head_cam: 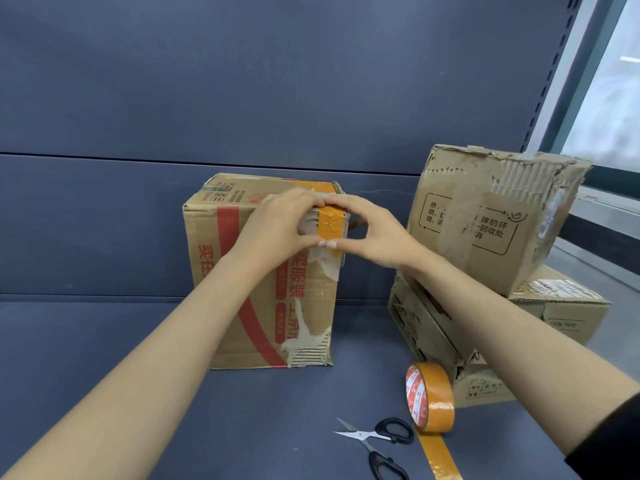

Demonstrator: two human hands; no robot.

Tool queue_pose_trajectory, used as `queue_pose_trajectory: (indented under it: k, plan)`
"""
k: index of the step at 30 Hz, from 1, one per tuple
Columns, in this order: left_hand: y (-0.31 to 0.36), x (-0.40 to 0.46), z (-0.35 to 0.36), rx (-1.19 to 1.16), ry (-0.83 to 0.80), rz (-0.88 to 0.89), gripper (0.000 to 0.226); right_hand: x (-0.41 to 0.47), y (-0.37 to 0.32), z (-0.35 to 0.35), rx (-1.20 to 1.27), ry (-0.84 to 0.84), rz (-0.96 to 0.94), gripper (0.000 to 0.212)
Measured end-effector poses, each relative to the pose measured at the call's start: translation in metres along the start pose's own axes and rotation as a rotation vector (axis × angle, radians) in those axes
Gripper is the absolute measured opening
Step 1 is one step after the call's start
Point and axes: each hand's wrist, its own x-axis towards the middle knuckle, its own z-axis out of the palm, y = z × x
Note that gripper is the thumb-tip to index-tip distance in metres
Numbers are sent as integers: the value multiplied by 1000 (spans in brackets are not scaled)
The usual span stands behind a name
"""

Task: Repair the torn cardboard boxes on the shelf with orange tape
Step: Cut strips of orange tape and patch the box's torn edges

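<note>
Left hand [277, 223] is pressing on the upright brown cardboard box with red print [242, 271], which is standing left of centre on the shelf. Fingers are spread and fairly straight, thumb tip down on the lower end of the orange tape strip [329, 225] running over the box's top-right edge. Nothing gripped, just pressing.

Right hand [370, 233] is mirroring it from the other side: index finger on the top of the strip, thumb meeting the left thumb at the bottom. Open, flat contact.

Handling guess: box looks light, corrugated walls soft and torn along the right corner, peeled facing lower down. It is probably flexing under pressure, so bracing by the intact left face seems safer. Tape is thin, sticky, already wrinkling.

Further right, a stack of two torn brown cardboard boxes [485, 271], upper one tilted. In front: orange tape roll [431, 398] standing on edge with a loose tail trailing toward the camera, black-handled scissors [377, 441] lying open just beside it.

Surface: dark blue-grey metal shelf deck [138, 341], matching back panel, window [609, 81] at far right.
</note>
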Motion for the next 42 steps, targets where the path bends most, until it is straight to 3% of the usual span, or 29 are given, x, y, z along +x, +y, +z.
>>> queue_pose_trajectory:
  k: [3, 7, 13, 18, 20, 23, 25, 27, 31, 34, 39, 42]
  plan:
    - [0, 7, -4, -65, 25, -36, 32, 3, 0, -3, 36, 68, 14, 39]
    - [-5, 11, -1, -6, -47, -7, 37, 5, 5, -6, -52, 48, 3, 39]
    - [-6, 19, -1, 146, -197, 31, 57, 9, 7, -9, -180, -69, 19, 68]
    - [2, 8, 0, 351, -256, 22, 97, 7, 9, -10, -344, -219, 37, 105]
    - [3, 6, -2, 223, -237, -16, 92, 5, 5, -10, -254, -167, 66, 95]
    - [-1, 4, -5, 49, -140, -44, 56, 4, 1, -6, -110, 37, 30, 52]
    - [-2, 3, -4, 39, -62, -57, 41, 3, 1, -3, -96, 93, 3, 39]
    - [-2, 3, 1, 108, -35, -52, 50, 3, 3, -2, -112, 72, 0, 43]
    - [-1, 3, 9, 293, -102, 4, 88, 7, 3, -7, -282, -90, 6, 72]
    - [-1, 2, 8, 247, -101, -2, 92, 5, 4, -9, -323, -120, 5, 81]
    - [-4, 1, 5, -28, 67, -37, 32, 1, -2, 1, -39, 186, -30, 31]
    - [-5, 0, 11, -23, 142, -28, 21, 5, 1, 10, -15, 246, -62, 19]
